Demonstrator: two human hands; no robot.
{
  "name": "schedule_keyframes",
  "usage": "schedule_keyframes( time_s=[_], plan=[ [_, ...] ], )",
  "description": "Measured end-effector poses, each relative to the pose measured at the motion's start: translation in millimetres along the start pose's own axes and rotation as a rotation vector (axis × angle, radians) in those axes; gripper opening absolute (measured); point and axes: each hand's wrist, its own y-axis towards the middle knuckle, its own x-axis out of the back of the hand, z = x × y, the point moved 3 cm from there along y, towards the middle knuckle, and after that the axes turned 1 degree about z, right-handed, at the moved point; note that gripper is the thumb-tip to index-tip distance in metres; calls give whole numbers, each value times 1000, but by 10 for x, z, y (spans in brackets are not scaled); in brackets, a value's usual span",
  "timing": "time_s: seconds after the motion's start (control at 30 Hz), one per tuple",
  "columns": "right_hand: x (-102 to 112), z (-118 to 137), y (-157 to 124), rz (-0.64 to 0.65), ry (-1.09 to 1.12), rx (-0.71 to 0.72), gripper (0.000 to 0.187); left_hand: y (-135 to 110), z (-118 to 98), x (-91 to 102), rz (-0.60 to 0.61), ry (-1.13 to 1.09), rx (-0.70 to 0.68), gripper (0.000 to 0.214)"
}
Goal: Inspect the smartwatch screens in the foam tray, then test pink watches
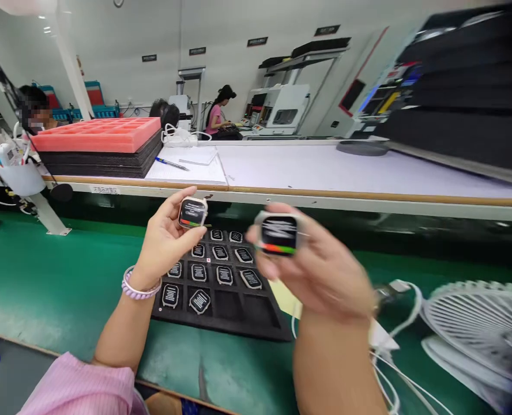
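My left hand [166, 239] is raised above the green bench and pinches a small watch body [192, 212] with a dark screen between thumb and fingers. My right hand [320, 271], blurred by motion, grips a second watch body [279, 234] showing white lines and a red-green stripe. Below both hands lies a black foam tray [238, 314] on the green mat [44, 276]; several watch bodies [224, 275] sit in its pockets, and the pockets at its near right are empty. A beaded bracelet circles my left wrist.
A white fan [476, 323] and white cables [394, 369] lie at the right. Behind runs a white shelf [325, 167] with stacked black trays topped by a pink one [98, 135], papers and a pen. Other people sit at the back and far left.
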Motion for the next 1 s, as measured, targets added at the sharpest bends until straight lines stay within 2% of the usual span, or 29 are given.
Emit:
schedule_keyframes(
  time_s=[0.07, 0.13, 0.23, 0.53, 0.8, 1.0],
  plan=[
    [-19, -113, 141, -26, 90, -50, 56, 135, 174, -84, 1, -9, 18, 61],
    [-25, -236, 262, -44, 129, -88, 62, 186, 321, -133, 34, -27, 27, 64],
    [-29, -347, 342, -45, 126, -102, 69, 173, 410, -146, 73, -62, 27, 70],
    [-96, -331, 330, -57, 123, -66, 54, 163, 347, -155, 56, -50, 16, 51],
    [-94, -347, 351, -100, 83, -29, 52, 138, 325, -200, 129, -95, 42, 57],
    [-100, -394, 381, -132, 122, -20, 51, 130, 313, -211, 139, -127, 75, 49]
  ],
)
